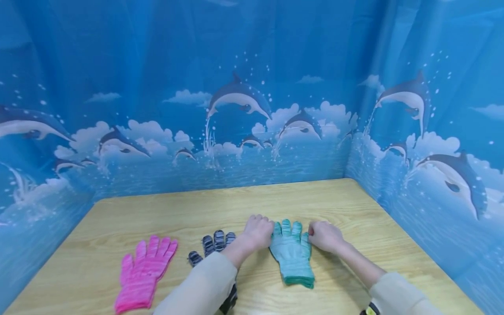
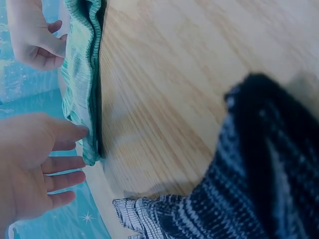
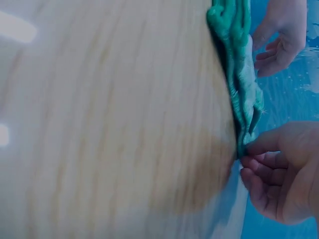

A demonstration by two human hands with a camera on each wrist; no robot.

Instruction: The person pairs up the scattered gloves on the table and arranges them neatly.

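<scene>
A mint-green knit glove [image 1: 291,253] lies flat on the table between my two hands, fingers pointing away and dark green cuff toward me. My left hand [image 1: 260,229] is at its left finger; in the left wrist view the thumb [image 2: 75,132] touches the glove's edge while the other fingers extend loosely, apart. On the opposite side, my right hand [image 1: 326,236] pinches the glove's outer finger at its tip, between thumb [image 3: 266,142] and forefinger. A black-and-grey knit glove [image 1: 214,245] lies beneath my left forearm, partly hidden by the sleeve.
A pink glove [image 1: 145,275] lies farther left on the wooden table [image 1: 189,210]. Blue curtains [image 1: 157,65] printed with dolphins stand along the back and sides. A dark band with a yellow face [image 1: 370,309] shows at my right sleeve.
</scene>
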